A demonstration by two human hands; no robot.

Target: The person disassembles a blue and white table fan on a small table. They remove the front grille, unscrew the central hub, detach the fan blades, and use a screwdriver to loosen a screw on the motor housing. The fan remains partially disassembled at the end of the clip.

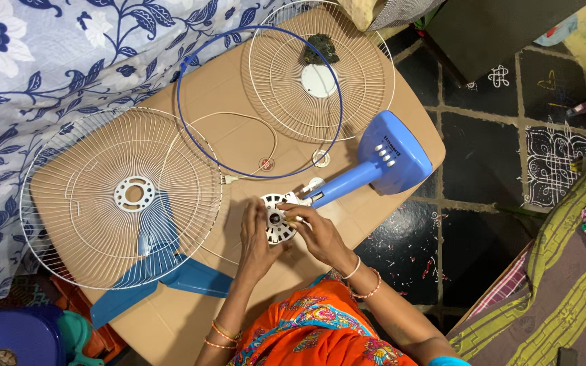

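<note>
Gripping a white fan motor housing (278, 218) with fingers of both the left hand (256, 240) and right hand (315, 232), a person works; wire guard (120, 196) at nine o'clock on the tabletop (239, 135).

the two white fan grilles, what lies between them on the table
In the head view, a blue ring and a loop of white cord lie between the left grille and the far grille, on the tan table.

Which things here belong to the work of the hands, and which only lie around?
In hand:
left hand
right hand
white motor housing
blue fan stand

Lying about:
rear grille
front grille
blue ring
blue blades
white cord
</note>
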